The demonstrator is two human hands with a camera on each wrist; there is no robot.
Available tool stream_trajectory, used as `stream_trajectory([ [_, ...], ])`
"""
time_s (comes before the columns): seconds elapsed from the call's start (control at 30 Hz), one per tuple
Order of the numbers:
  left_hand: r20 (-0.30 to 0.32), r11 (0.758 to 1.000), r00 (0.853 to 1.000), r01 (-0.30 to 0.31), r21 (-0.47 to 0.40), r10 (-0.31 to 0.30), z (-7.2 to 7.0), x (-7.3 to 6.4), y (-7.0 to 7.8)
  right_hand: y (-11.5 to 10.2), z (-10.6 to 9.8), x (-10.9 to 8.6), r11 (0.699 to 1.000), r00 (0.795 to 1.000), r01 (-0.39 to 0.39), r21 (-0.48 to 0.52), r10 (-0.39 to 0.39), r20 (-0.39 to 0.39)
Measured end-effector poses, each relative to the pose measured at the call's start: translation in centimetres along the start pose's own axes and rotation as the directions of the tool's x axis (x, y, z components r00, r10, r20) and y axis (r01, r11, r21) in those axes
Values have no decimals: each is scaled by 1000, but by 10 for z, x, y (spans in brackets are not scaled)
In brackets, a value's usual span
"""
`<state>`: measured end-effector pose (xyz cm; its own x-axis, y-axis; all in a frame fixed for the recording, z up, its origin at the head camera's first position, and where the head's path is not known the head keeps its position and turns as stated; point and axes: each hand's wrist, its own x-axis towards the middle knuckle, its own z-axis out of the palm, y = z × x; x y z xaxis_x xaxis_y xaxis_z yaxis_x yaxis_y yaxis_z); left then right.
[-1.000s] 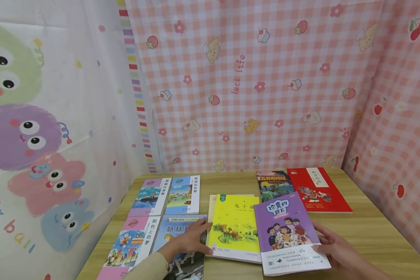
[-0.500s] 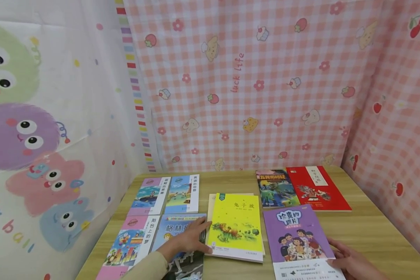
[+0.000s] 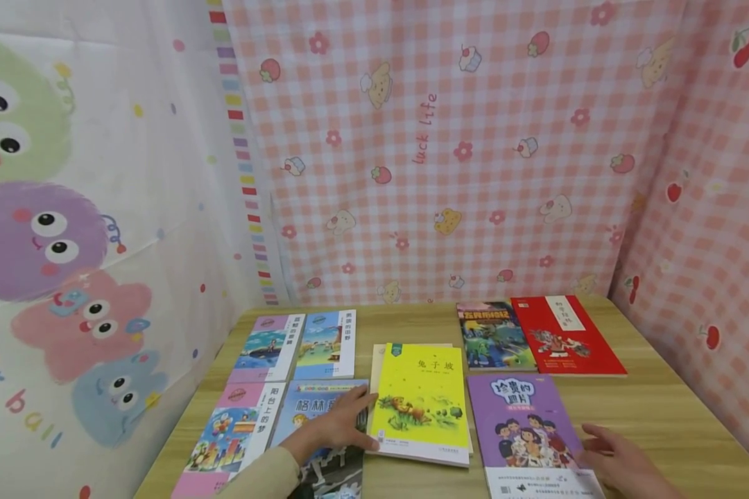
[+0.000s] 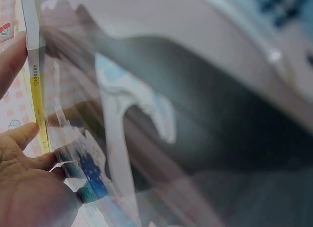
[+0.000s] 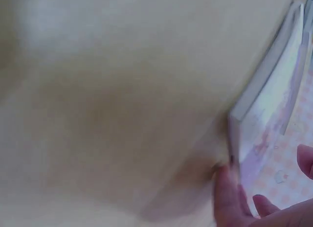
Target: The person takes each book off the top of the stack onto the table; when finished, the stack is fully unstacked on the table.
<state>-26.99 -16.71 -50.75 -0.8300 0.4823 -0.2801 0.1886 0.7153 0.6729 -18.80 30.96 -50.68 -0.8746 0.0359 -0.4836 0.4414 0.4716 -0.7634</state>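
Note:
My left hand [image 3: 340, 423] rests at the left edge of a yellow book [image 3: 419, 402], thumb and fingers spread. In the left wrist view its fingertips touch the spine of the yellow book [image 4: 37, 97]. A beige book [image 3: 377, 355] shows beneath the yellow one. My right hand [image 3: 627, 461] is at the right edge of a purple book [image 3: 527, 423] with a white lower band, fingers loosely bent. In the right wrist view, fingertips of the right hand [image 5: 254, 207] are right at the corner of the purple book [image 5: 257, 131]. Under my left forearm lies a blue book [image 3: 324, 394].
Three books lie at the left: a whale-cover book [image 3: 265, 350], a light blue book [image 3: 327, 346] and a pink book [image 3: 227, 436]. A dark illustrated book [image 3: 493, 336] and a red book [image 3: 571, 339] lie back right on the wooden table [image 3: 668, 409]. Patterned curtains [image 3: 449, 180] surround it.
The purple book has moved right and toward me, off the yellow and dark books, and lies beside the yellow one. My right hand's grip on it has loosened. The left hand stays put.

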Motion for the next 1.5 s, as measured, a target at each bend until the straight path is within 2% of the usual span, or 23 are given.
stream_trajectory([
  [0.1, -2, 1000, 1000, -5, 9, 5, -1, 0, 0, -8, 0, 2, 993, 998, 54, -102, -58, -29],
  [0.23, 1, 1000, 1000, -13, 6, 13, -2, 0, 1, -20, 6, 3, 991, 995, 91, -94, -95, -37],
  [0.47, 9, 1000, 1000, -25, -6, 25, -2, -1, -1, -46, 26, 6, 995, 996, 91, 42, -90, -28],
  [0.57, 18, 1000, 999, -31, 2, 31, -2, -1, -2, -57, 38, 9, 992, 994, 110, 58, -108, -34],
  [0.77, 37, 1000, 999, -31, -3, 31, -2, -2, -2, -77, 66, 20, 969, 985, 174, 177, -174, -16],
  [1.03, 70, 996, 996, -59, -68, 63, -8, 0, -8, -99, 103, 36, 949, 988, 153, 276, -155, -16],
  [1.17, 92, 994, 994, -58, -88, 66, -9, -2, -8, -104, 115, 39, 951, 988, 152, 270, -148, -33],
  [1.5, 69, 995, 995, -67, -77, 73, -10, -2, -4, -111, 123, 44, 968, 988, 154, 198, -150, -38],
])
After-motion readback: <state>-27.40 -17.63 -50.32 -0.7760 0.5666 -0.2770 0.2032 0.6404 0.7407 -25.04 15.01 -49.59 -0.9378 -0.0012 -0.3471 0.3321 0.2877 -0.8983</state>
